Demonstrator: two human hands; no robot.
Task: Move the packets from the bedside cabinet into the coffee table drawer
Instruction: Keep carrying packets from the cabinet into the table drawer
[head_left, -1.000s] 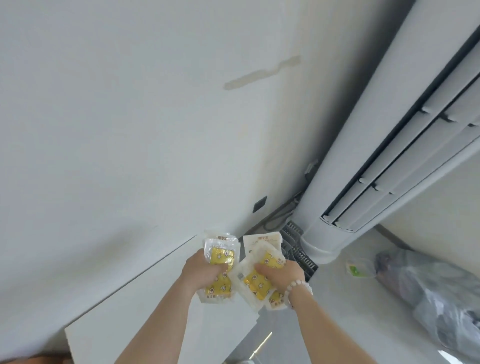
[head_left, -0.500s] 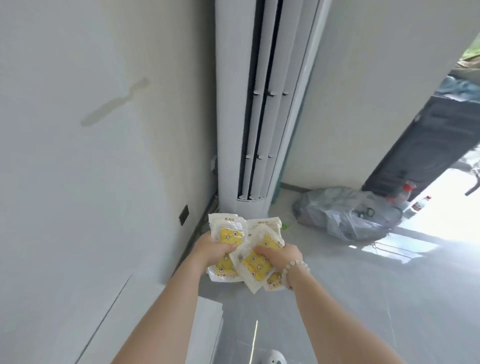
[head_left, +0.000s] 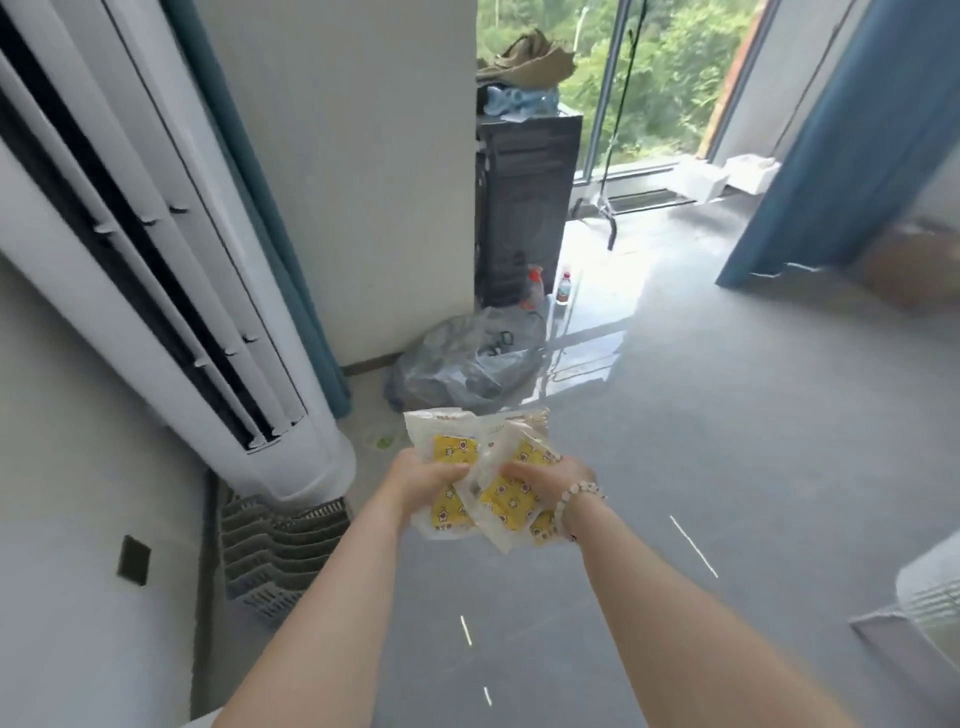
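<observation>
Carry leg: packets (head_left: 457, 449) held in both hands over open floor; neither bedside cabinet nor coffee table drawer in view.

Left hand (head_left: 423, 486) curled round the bundle's left side, thumb on top. Right hand (head_left: 550, 480), bead bracelet (head_left: 574, 496) at the wrist, grips the right side, the two hands nearly touching. The packets are flat, milky-clear plastic pouches with yellow printed squares inside, crinkled, corners splayed loose. Pickup looks done and this reads as transport. Next comes finding the drawer and freeing one hand to pull it, when a slick pouch could slip out. Below is a glossy grey floor (head_left: 727, 467). Left of the hands stands a smooth white air conditioner column (head_left: 171, 260) with a ribbed dark crate (head_left: 280, 551) at its foot. Ahead lie a crumpled translucent bag (head_left: 467, 358) and a dark cabinet (head_left: 524, 208). A blue curtain (head_left: 841, 145) hangs far right.
</observation>
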